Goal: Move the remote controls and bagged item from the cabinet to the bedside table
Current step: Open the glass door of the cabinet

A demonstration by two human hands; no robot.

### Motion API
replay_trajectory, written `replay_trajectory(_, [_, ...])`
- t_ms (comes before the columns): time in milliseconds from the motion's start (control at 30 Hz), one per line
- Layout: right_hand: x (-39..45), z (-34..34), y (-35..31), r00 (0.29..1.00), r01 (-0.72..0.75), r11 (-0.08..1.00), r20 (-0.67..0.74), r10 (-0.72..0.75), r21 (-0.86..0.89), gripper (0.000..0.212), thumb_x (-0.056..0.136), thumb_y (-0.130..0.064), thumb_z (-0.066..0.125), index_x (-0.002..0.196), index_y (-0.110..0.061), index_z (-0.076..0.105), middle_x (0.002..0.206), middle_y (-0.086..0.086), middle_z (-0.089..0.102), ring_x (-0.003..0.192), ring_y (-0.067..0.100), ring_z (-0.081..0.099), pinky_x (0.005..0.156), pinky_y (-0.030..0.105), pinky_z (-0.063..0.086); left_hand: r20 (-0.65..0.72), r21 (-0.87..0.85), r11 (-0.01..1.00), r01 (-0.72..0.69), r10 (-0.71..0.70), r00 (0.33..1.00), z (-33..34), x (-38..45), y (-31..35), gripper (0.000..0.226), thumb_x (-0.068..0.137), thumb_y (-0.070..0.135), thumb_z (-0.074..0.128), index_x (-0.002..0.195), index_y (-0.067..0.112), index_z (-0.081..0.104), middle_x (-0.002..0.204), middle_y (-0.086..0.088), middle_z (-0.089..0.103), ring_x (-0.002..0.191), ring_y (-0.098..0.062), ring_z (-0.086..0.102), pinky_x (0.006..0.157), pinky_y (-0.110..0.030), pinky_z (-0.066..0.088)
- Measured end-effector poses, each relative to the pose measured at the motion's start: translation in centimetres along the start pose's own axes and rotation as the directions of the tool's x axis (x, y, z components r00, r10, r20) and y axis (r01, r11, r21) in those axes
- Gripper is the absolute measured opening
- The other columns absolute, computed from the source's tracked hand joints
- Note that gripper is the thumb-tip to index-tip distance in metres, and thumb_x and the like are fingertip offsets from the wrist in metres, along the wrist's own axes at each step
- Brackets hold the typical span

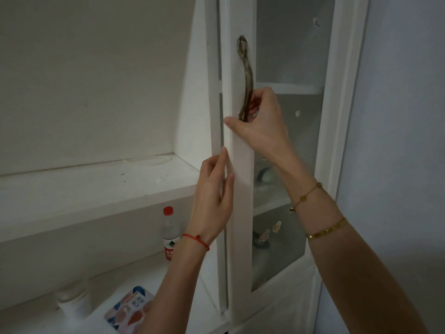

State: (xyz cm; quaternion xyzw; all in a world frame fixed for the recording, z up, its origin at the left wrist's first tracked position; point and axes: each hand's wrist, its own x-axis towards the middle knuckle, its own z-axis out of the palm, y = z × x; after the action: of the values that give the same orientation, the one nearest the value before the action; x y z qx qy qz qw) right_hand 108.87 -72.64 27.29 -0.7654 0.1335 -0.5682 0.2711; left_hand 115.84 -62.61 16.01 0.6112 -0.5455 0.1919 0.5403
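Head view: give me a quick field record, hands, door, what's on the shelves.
right hand: gripping the lower part of the curved metal door handle
left hand: fingers on the edge of the white cabinet door
door state: about closed; glass panel frosted, vague shapes behind
remotes, bagged item: not identifiable
open shelf at left: water bottle with red cap, white jar, colourful packet
wrists: red string left, gold bracelets right
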Motion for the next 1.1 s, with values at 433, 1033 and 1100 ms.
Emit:
replay_trajectory(433, [-5.4,-12.2,-0.9,0.990,0.054,0.996,-0.136,-0.043,0.073,0.053,0.069,-0.026,0.081,0.111,-0.014,0.050,0.103,-0.006,0.057,0.089,-0.001,0.057,0.072,0.020,0.052,0.038,-0.261,0.936,-0.235,0.254,0.967,3.9,-3.1,7.9,0.056,0.095,0.008,0.059,0.147,0.008,0.039,0.122,-0.006,0.051,0.114,-0.010,0.053,0.101,-0.026,0.046])
replay_trajectory(1033, [-9.9,-23.9,-0.3,0.960,0.073,0.786,-0.170,-0.221,-0.614,0.055,0.095,-0.039,0.054,0.145,-0.019,0.041,0.135,-0.010,0.051,0.127,0.005,0.042,0.107,0.016,0.031,0.153,-0.433,0.843,-0.319,0.418,0.896,12.6,-3.9,14.7,0.066,0.095,0.017,0.061,0.153,0.014,0.028,0.163,0.000,0.018,0.152,-0.015,0.012,0.123,-0.041,0.020])
replay_trajectory(1100, [-10.1,-25.0,0.2,0.955,0.077,0.759,-0.170,-0.242,-0.647,0.055,0.097,-0.038,0.052,0.146,-0.018,0.039,0.134,-0.013,0.049,0.128,0.003,0.040,0.110,0.018,0.029,0.178,-0.436,0.837,-0.332,0.441,0.879,13.7,-3.7,15.4,0.068,0.096,0.018,0.060,0.154,0.015,0.025,0.164,0.002,0.015,0.153,-0.015,0.007,0.124,-0.041,0.016])
